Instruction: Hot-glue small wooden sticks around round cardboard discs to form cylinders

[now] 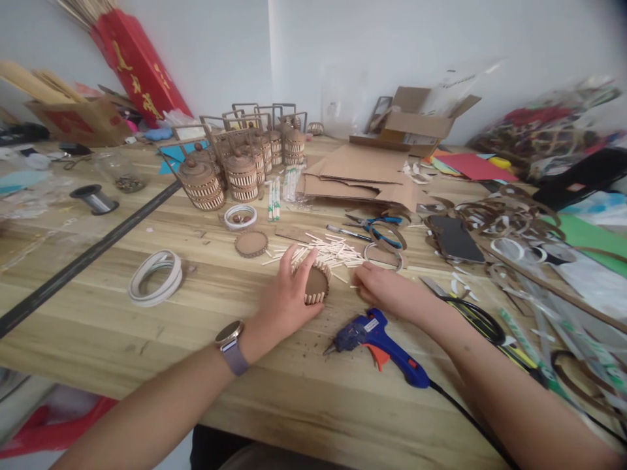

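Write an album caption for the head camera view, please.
Left hand holding a stick-rimmed disc, right hand beside loose sticks, with a glue gun lying close by.

Left hand [290, 292]: clasps the stick-rimmed cardboard cup [317, 283]!
Right hand [381, 288]: bunched, right beside the scattered sticks [337, 250].
Glue gun [398, 351]: lies on the tabletop [279, 405].

From ten to two o'clock, pale wall [416, 39], plain, broken by a vertical line [270, 65] just short of twelve. Through the middle, a light wooden table [122, 352], streaked in grain, ending in a slanting near edge [59, 380] from eight to six. Below that edge at eight, red plastic [63, 432], blurred. Soft, even light.
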Demonstrator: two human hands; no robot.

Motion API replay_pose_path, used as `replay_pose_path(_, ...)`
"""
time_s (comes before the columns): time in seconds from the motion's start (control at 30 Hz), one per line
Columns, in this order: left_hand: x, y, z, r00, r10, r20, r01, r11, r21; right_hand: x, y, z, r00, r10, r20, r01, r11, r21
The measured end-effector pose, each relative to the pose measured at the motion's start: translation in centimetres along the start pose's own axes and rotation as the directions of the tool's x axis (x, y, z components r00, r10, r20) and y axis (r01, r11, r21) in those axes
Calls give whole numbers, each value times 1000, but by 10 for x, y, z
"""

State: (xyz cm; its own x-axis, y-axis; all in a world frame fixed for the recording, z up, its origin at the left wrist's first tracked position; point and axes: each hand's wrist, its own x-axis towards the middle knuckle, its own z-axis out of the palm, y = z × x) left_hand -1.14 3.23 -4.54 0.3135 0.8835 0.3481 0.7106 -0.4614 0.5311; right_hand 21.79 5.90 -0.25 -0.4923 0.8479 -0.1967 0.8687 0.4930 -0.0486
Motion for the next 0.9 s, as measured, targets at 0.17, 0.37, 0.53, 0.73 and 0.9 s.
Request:
replay_pose_path(0.17, 1, 1, -1, 1000, 16, -14, -16, 1000, -8, -4, -2, -3, 1000, -27, -6, 28, 995, 93)
replay_pose_path(0.37, 0, 0, -1, 1000, -2, 6, 2, 1000, -7, -9, -1, -8, 995, -97, -16, 98, 968, 229)
replay_pose_path(0.53, 1, 0, -1, 1000, 14, -2, -14, 1000, -1, -14, -13, -20, 982, -98, -159, 157, 894, 420)
replay_pose_path(0.73, 1, -1, 0, 1000, 27, 14, -27, 1000, -13, -9, -34, -12, 978, -59, -202, 158, 842, 516)
replay_pose_path(0.9, 0, -3, 1, 999, 40, 10, -40, 999, -37, -6, -41, -4, 969, -71, -237, 177, 868, 465)
